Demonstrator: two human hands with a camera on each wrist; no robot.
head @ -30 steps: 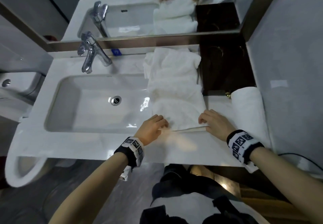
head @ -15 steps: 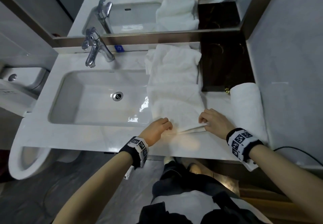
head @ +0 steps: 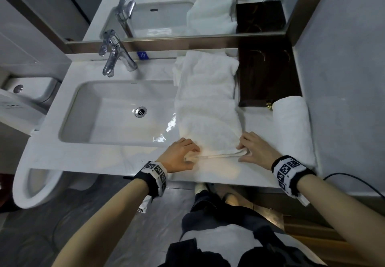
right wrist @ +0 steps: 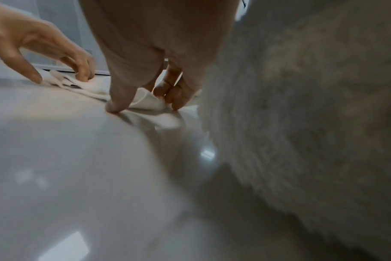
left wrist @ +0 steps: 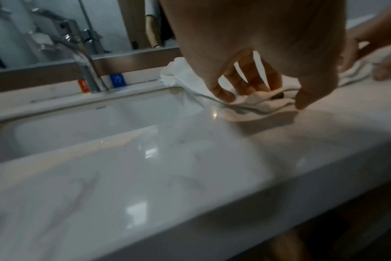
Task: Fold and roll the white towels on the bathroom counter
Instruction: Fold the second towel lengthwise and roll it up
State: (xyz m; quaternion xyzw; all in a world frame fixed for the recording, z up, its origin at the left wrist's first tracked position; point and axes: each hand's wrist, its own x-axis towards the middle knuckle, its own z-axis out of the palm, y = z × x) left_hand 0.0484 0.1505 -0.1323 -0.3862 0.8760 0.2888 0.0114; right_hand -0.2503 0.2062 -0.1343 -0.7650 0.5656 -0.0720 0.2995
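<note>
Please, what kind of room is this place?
It is most likely a bathroom, perhaps in a hotel. A white sink with a chrome faucet is set in a marble counter, a mirror hangs behind it, and a toilet stands at the left.

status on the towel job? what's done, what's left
Done: one rolled towel lies at the counter's right end. In hand: the long folded towel lies flat beside the sink; the left hand and right hand pinch its near corners, edge curled up to start the roll. Left: rolling that whole strip. No other loose towels visible.
</note>
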